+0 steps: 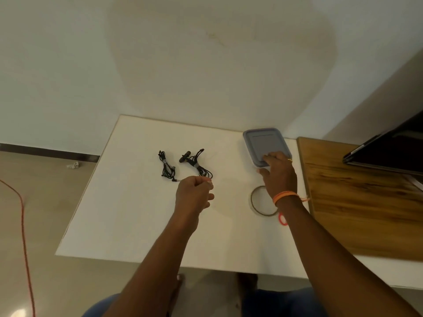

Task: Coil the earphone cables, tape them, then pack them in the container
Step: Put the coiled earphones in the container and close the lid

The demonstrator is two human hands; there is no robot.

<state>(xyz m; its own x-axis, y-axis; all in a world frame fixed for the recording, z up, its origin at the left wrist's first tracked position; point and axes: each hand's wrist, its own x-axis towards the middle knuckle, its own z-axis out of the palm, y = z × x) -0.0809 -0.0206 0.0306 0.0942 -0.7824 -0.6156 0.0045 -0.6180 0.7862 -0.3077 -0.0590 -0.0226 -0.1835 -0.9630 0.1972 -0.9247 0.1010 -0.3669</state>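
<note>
Two black coiled earphone bundles lie on the white table [128, 220]: one on the left [166, 167], one to its right [196, 163]. My left hand [194, 193] hovers just in front of them with its fingers curled, and I cannot make out anything in it. A grey lidded container [263, 143] sits at the back right of the table. My right hand [278, 172] rests on the container's near edge, fingers on the lid. A roll of clear tape [255, 202] lies flat under my right wrist.
A wooden board [366, 202] adjoins the table on the right, with a dark laptop [393, 149] on it. A red rubber band [282, 219] lies beside the tape. An orange cord [23, 213] runs over the floor at left. A white wall stands behind.
</note>
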